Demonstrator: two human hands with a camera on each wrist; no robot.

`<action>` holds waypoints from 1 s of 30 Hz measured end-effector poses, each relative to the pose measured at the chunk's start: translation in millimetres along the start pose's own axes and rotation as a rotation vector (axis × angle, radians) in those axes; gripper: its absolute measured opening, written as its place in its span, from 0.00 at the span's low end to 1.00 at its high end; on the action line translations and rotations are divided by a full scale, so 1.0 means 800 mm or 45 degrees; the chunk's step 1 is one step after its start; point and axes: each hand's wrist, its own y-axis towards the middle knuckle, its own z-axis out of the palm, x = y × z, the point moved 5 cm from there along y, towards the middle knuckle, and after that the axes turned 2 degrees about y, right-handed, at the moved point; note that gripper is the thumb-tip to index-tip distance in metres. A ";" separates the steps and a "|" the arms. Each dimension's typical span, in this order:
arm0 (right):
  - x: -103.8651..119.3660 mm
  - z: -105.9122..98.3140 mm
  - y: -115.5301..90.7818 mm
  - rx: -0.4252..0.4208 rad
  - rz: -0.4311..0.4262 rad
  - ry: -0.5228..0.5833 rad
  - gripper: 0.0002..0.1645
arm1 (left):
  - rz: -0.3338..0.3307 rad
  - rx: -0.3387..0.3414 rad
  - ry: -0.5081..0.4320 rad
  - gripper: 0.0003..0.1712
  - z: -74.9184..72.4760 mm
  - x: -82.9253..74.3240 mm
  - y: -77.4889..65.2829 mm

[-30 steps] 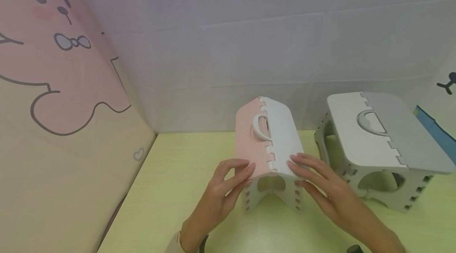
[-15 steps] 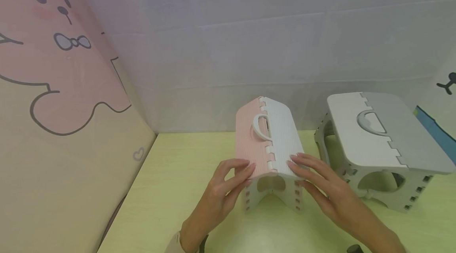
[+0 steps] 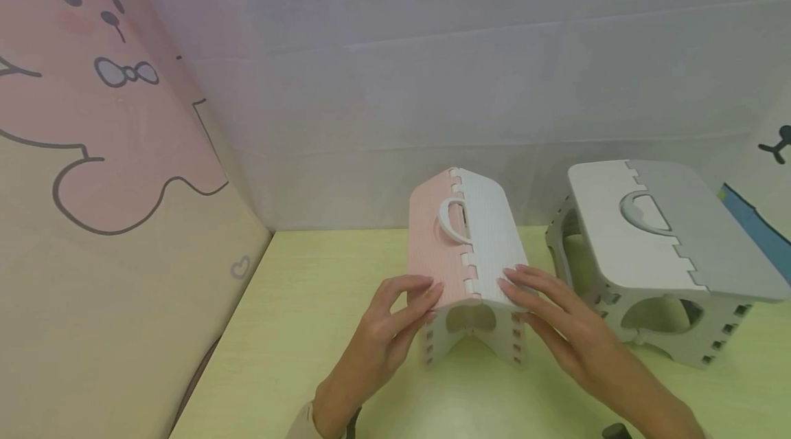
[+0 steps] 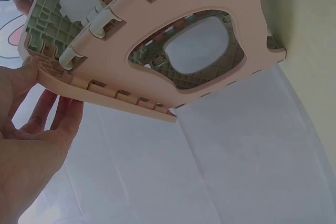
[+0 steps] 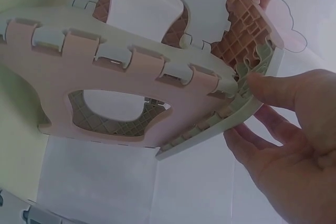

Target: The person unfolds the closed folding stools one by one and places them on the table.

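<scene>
A pink and white folding stool point(image 3: 435, 240) stands partly folded on the table, its two top halves sloping down from the hinge like a roof. My left hand point(image 3: 386, 325) grips the near edge of the pink half. In the left wrist view the thumb of my left hand point(image 4: 37, 135) lies on the ribbed underside, with fingers on the outer face. My right hand point(image 3: 571, 325) holds the near edge of the white half. The right wrist view shows my right hand point(image 5: 299, 124) pinching that edge between thumb and fingers.
A larger white and grey folding stool point(image 3: 630, 246) stands unfolded at the right, close to my right hand. The pale green table point(image 3: 296, 329) meets a white cloth wall point(image 3: 371, 116) behind and a printed cloth panel point(image 3: 123, 274) on the left.
</scene>
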 end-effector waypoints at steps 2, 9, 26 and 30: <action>0.001 0.000 0.001 -0.005 -0.015 0.002 0.25 | 0.004 -0.001 0.004 0.19 0.000 0.000 0.000; 0.005 -0.001 0.003 -0.023 -0.058 0.020 0.24 | 0.033 -0.016 0.024 0.18 0.000 -0.001 0.001; 0.001 -0.001 0.003 -0.029 -0.047 0.000 0.24 | 0.033 -0.014 0.031 0.19 0.001 0.000 0.000; 0.001 -0.001 0.002 -0.020 -0.034 -0.011 0.24 | 0.033 -0.014 0.029 0.19 0.001 0.000 0.000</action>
